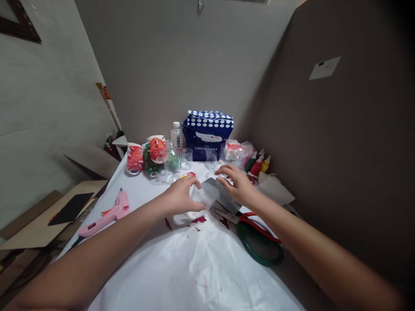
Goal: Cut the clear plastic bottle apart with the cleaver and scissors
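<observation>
My left hand (182,195) is curled around a clear plastic piece (205,195) and holds it over the white table cover (194,263). My right hand (236,185) rests with fingers spread on a grey sheet (216,188) that lies beside the clear piece. Under the sheet lie scissors with red and green handles (259,242). Small red scraps (199,219) lie on the cover just below my hands.
A pink glue gun (108,214) lies at the left. At the back stand painted red and green bottle crafts (147,157), clear cups (186,158), a white bottle (177,134), a blue dotted pack (207,134) and paint bottles (258,164). A brown wall (340,151) borders the right.
</observation>
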### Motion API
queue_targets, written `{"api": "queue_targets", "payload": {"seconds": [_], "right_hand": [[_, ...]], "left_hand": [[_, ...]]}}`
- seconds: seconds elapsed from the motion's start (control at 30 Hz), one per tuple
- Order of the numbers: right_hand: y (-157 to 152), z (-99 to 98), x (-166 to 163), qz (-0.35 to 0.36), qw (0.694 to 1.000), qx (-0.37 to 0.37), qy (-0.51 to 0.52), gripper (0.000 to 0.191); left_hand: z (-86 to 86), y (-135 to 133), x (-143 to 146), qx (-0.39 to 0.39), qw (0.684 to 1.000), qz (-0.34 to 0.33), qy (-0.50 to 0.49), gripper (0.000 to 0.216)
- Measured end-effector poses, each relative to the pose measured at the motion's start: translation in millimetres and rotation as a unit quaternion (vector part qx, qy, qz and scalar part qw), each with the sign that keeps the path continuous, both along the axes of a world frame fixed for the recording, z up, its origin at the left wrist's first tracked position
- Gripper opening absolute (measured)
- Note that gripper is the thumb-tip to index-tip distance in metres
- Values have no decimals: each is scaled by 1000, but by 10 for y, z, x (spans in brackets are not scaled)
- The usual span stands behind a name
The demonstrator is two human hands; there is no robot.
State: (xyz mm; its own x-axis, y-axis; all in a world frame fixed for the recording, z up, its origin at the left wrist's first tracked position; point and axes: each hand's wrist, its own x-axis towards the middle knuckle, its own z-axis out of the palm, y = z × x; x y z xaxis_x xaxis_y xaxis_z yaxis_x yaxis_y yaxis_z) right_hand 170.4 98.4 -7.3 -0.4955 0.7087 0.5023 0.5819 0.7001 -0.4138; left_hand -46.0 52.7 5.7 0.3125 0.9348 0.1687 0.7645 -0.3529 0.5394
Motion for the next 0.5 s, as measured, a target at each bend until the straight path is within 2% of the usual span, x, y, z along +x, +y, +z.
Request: {"api": "queue_targets", "payload": {"seconds": [0.13, 0.27, 0.37, 0.5], "right_hand": [[482, -235, 49, -67, 997, -7, -29, 25], [665, -353, 51, -60, 997, -19, -44, 3], [626, -256, 83, -32, 999, -11, -20, 10], [379, 22, 182, 4, 999, 17, 44, 15]], "left_hand": [[-11, 66, -71, 21, 1000, -8, -13, 58], [-39, 141, -172, 14, 1000, -14, -23, 80], [11, 158, -228, 25, 999, 3, -36, 87], [242, 70, -241, 35, 997, 39, -51, 80]]}}
